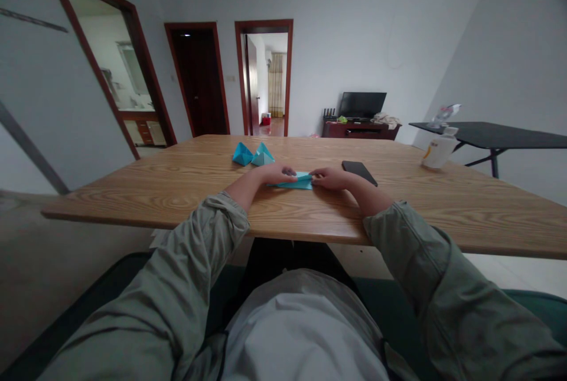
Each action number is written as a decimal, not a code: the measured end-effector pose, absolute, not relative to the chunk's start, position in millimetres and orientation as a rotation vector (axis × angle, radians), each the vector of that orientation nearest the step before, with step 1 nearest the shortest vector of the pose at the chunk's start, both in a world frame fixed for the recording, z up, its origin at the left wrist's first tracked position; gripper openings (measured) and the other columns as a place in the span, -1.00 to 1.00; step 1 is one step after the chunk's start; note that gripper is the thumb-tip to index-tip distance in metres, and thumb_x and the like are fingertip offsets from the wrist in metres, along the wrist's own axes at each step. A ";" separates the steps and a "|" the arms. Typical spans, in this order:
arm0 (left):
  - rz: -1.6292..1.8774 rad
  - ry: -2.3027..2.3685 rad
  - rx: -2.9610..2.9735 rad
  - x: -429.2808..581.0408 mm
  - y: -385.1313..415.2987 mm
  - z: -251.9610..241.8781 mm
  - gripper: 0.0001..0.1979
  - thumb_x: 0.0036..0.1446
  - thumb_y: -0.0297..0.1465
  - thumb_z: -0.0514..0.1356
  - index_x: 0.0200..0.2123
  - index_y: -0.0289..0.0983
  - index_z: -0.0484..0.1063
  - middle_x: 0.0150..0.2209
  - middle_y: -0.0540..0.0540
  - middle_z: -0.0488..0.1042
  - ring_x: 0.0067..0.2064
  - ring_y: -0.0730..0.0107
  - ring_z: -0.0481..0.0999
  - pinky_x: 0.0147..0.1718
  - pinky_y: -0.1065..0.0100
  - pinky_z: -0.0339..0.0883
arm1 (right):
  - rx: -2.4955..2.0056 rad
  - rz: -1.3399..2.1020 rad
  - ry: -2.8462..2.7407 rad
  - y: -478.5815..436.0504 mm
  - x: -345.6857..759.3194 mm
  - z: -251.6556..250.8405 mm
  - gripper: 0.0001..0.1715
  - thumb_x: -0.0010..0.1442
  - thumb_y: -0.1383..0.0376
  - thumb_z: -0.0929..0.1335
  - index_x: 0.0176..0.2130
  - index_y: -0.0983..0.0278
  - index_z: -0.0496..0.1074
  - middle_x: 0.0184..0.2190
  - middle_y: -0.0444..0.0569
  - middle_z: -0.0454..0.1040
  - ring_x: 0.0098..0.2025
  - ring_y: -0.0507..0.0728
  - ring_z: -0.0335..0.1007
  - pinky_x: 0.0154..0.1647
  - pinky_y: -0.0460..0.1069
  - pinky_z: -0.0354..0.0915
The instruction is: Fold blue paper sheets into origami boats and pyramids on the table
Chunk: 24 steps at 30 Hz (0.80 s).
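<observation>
Cup, white with a yellow mark, stands near the right end of the wooden table; what it holds cannot be seen. Both forearms reach forward from pushed-up grey-green sleeves, palms down. The left hand lies over one end of a folded blue paper sheet, and the right hand sits at the other end, fingers together; whether they pinch the sheet or only press it, I cannot tell. That sheet lies flat near the table's front edge. Just beyond it, two folded blue paper shapes touch each other. One black phone lies just beside the right hand.
</observation>
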<state>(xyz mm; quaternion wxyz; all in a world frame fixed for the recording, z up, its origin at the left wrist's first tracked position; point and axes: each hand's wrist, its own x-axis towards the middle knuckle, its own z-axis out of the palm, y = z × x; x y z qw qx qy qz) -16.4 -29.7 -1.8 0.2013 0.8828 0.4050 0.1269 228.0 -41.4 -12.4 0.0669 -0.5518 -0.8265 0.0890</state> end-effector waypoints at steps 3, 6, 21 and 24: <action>0.369 1.138 2.451 -16.9 -29.2 -1.6 -0.50 -0.04 -0.19 0.27 -0.02 -0.26 0.48 0.00 -0.15 0.51 -0.05 0.25 0.47 -0.09 0.41 0.27 | -1.653 0.272 -2.491 -38.4 228.7 -14.3 -0.49 0.22 0.12 0.28 0.11 0.23 0.41 -0.11 0.02 0.51 -0.18 0.14 0.42 -0.14 -0.06 0.26; 0.350 1.158 2.466 -17.2 -29.4 -0.7 -0.51 -0.05 -0.22 0.29 -0.02 -0.25 0.49 -0.01 -0.13 0.51 -0.06 0.25 0.48 -0.10 0.42 0.28 | -1.671 0.261 -2.490 -36.4 229.3 -15.7 -0.47 0.22 0.12 0.28 0.13 0.24 0.39 -0.07 0.03 0.50 -0.14 0.15 0.41 -0.10 -0.05 0.26; 0.446 1.249 2.543 -18.2 -27.3 -1.4 -0.72 0.09 -0.25 0.15 -0.23 -0.27 0.56 -0.27 -0.08 0.57 -0.27 0.31 0.47 -0.25 0.40 0.29 | -1.691 0.303 -2.450 -37.8 229.1 -15.9 -0.41 0.21 0.08 0.29 0.17 0.23 0.34 -0.02 0.06 0.48 -0.08 0.18 0.42 -0.05 -0.02 0.27; 0.835 1.305 2.495 -19.8 -20.3 -1.3 -0.68 0.16 -0.24 0.07 -0.25 -0.30 0.54 -0.27 -0.10 0.55 -0.24 0.29 0.46 -0.21 0.36 0.29 | -1.670 0.352 -2.384 -34.2 229.5 -16.9 -0.38 0.24 0.08 0.27 0.21 0.27 0.28 0.09 0.10 0.41 0.03 0.20 0.38 0.04 -0.01 0.24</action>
